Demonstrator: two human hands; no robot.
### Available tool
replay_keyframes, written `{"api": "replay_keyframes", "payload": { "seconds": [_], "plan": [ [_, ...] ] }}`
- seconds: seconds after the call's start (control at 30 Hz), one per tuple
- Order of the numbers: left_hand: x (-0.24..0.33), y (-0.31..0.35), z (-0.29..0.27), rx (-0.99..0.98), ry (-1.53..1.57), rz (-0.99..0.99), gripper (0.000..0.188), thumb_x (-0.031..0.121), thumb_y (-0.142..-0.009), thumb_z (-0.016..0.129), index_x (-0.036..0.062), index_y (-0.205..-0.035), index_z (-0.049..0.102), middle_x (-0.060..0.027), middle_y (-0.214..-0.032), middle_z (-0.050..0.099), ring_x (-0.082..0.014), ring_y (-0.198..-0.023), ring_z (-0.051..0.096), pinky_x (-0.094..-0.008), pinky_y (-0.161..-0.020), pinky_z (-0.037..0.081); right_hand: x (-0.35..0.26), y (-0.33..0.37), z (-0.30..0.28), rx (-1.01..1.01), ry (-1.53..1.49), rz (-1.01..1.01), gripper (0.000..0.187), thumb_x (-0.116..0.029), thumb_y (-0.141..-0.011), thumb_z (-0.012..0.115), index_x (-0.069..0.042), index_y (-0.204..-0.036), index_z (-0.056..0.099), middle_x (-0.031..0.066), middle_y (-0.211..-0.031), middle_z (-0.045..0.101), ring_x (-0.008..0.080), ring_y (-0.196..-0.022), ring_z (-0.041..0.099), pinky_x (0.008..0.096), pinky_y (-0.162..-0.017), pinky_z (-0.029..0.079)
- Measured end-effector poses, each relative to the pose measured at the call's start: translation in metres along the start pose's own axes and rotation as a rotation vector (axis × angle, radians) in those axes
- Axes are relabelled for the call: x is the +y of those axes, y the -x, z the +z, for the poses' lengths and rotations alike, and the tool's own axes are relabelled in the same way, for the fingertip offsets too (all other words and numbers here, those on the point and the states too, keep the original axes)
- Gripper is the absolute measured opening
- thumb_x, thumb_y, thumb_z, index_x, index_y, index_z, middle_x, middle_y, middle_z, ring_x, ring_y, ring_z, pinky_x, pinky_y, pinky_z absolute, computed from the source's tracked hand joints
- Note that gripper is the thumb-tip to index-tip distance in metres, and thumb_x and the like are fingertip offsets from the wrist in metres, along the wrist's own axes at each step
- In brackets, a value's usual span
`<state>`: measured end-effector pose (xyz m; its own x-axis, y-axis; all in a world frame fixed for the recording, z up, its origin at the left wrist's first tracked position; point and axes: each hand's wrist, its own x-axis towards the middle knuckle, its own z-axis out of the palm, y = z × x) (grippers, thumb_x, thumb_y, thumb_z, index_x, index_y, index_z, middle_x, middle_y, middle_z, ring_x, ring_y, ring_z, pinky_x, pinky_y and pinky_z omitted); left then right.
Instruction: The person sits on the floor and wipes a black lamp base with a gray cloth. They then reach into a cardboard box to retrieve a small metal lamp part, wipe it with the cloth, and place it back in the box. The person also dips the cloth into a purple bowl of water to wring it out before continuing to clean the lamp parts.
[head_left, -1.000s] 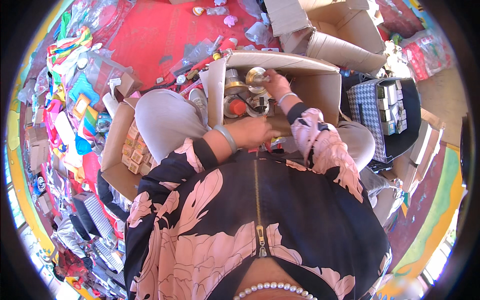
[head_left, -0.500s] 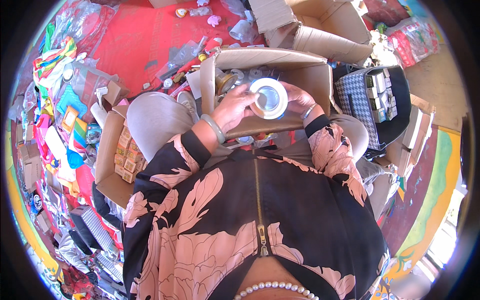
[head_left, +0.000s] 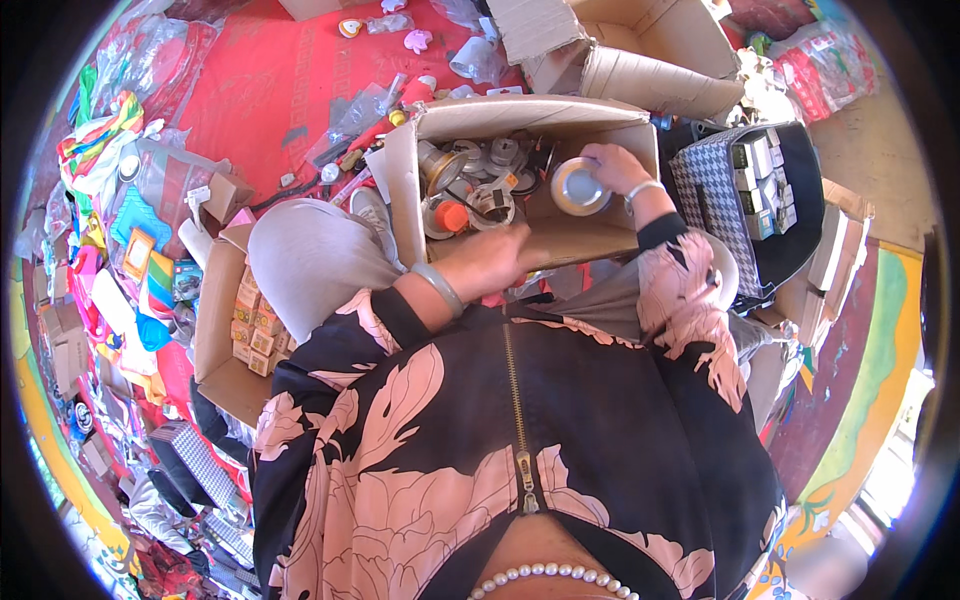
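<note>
My right hand [head_left: 617,168] holds a round, white-rimmed light fitting [head_left: 580,188] by its upper right edge, above the right half of an open cardboard box [head_left: 560,112]. At the front edge of that box is my left hand [head_left: 492,258], its back toward me and its fingers blurred and partly hidden, so its grip cannot be told. Several round metal fittings [head_left: 503,152] lie heaped in the box's left half, among them a brass-coloured ring [head_left: 440,172] and a piece with an orange cap [head_left: 451,216].
To the right stands a black houndstooth bag [head_left: 706,190] with small boxes [head_left: 762,185] in it. A carton of small packages [head_left: 225,368] sits at my left. Another open carton [head_left: 655,85] is beyond the box. Plastic bags and toys litter the red floor covering [head_left: 265,95].
The light fitting, held in both hands before, has moved right and down toward the box in my right hand alone. My left hand has let go and drawn back to the box's front edge.
</note>
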<state>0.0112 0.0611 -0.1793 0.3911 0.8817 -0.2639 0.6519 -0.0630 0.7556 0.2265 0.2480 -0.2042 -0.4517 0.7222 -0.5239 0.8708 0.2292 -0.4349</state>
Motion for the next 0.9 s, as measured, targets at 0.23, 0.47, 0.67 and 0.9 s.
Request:
{"api": "replay_keyframes", "payload": {
  "seconds": [0.23,0.47,0.67,0.9],
  "plan": [
    [-0.003,0.003,0.004,-0.099,-0.121,0.199,0.038,0.027,-0.081,0.056,0.0017,-0.108,0.05,-0.0207,-0.089,0.057,-0.0381,-0.086,0.055,-0.0459,-0.074,0.044,0.041,-0.088,0.073,-0.398,0.888,-0.114,0.021,-0.014,-0.08,0.051,-0.012,-0.097,0.064,0.0147,-0.098,0.063,0.0326,-0.089,0.062,0.0407,-0.079,0.05],
    [0.001,-0.005,0.004,-0.221,-0.137,0.16,0.043,0.022,-0.081,0.055,0.0017,-0.117,0.046,-0.0194,-0.09,0.056,-0.0361,-0.088,0.054,-0.0449,-0.074,0.044,0.057,-0.108,0.118,-0.329,0.555,0.131,0.024,-0.014,-0.08,0.051,-0.012,-0.101,0.063,0.0144,-0.101,0.063,0.0318,-0.09,0.062,0.0403,-0.08,0.049],
    [0.003,-0.008,-0.005,-0.254,-0.102,0.147,0.044,0.021,-0.082,0.055,0.0013,-0.12,0.045,-0.0196,-0.095,0.056,-0.0363,-0.092,0.054,-0.0439,-0.078,0.044,0.069,-0.122,0.126,-0.326,0.382,0.186,0.026,-0.015,-0.08,0.052,-0.013,-0.104,0.062,0.0141,-0.102,0.063,0.0312,-0.092,0.061,0.0399,-0.08,0.049],
    [0.001,-0.009,-0.003,-0.253,-0.097,0.157,0.046,0.021,-0.082,0.057,0.001,-0.121,0.044,-0.0195,-0.094,0.056,-0.0368,-0.091,0.054,-0.0443,-0.078,0.044,0.074,-0.136,0.126,-0.242,0.349,0.253,0.028,-0.015,-0.08,0.052,-0.013,-0.107,0.062,0.0138,-0.104,0.062,0.0304,-0.094,0.061,0.0395,-0.081,0.049]
  ]
}}
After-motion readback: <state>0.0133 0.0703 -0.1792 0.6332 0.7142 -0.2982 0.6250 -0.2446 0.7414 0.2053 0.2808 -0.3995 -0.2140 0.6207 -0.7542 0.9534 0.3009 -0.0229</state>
